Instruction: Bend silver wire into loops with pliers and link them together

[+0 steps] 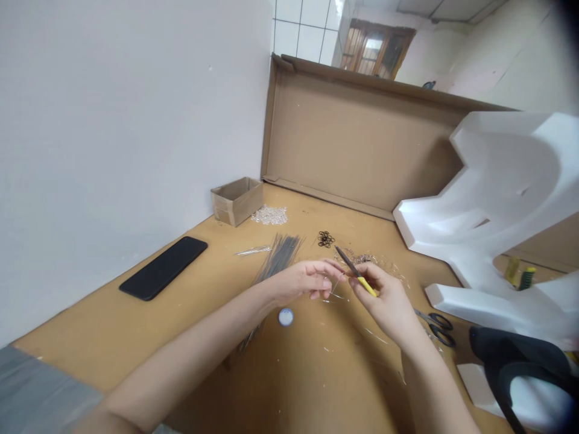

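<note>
My right hand [382,295] is closed round a slim tool with a dark, tapering shank and a yellow handle [367,287]; its exact kind is unclear. The shank points up and to the left. Close beside it, my left hand [312,278] pinches a thin metal wire [337,286] between bent fingers, and the fingertips of both hands nearly meet. Beneath my left forearm and wrist lies a bundle of straight grey wires [283,253], partly hidden. Black rings [325,239] sit in a small heap beyond my hands. Tangled wire pieces [364,259] lie behind my right hand.
A small cardboard box [235,211] stands by the wall, with clear beads [270,215] beside it. A black phone [163,268] lies at left. A round white cap [286,317] is nearer. Scissors [438,325] and white foam [470,307] are at right; a cardboard panel [362,138] stands behind.
</note>
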The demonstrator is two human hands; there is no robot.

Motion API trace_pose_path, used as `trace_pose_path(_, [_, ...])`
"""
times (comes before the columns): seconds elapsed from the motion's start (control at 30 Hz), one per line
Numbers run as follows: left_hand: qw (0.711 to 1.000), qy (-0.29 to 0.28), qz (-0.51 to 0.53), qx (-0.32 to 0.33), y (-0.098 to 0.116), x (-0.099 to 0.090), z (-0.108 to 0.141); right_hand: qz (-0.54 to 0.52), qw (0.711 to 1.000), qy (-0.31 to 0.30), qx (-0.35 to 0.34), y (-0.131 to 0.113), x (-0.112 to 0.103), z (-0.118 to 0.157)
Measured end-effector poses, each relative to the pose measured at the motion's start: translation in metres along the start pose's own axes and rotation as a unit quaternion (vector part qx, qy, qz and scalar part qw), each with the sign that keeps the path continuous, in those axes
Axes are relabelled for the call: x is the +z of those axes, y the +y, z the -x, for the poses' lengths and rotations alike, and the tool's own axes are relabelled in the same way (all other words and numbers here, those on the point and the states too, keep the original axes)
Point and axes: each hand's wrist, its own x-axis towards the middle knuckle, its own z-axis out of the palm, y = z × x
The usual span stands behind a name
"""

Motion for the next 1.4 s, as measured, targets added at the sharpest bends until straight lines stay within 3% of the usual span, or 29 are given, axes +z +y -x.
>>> trace_pose_path(0.3, [0.994,-0.039,0.096,-0.02,-0.007,-0.004,-0.002,0.003,1.0,-0.015,0.005,-0.004,0.001,0.0])
trace_pose_path(0.5, [0.998,-0.005,0.037,-0.047,-0.009,-0.002,-0.004,0.02,0.999,-0.025,0.002,-0.004,0.002,0.003])
trace_pose_path(0.7, [0.999,0.031,0.028,-0.024,-0.009,0.0,-0.004,0.041,0.999,-0.014,-0.007,-0.004,0.004,0.004])
trace_pose_path(0.87, [0.997,0.055,-0.056,-0.026,-0.003,0.004,-0.002,0.045,0.999,-0.004,-0.008,-0.005,0.002,0.004])
trace_pose_path(1.17, [0.993,-0.008,-0.121,0.009,-0.006,0.007,-0.003,0.066,0.998,0.004,-0.009,-0.006,0.002,0.007])
trace_pose_path(1.4, [0.985,0.021,-0.171,0.03,-0.002,0.008,0.002,0.044,0.999,0.013,-0.022,-0.009,-0.008,0.008])
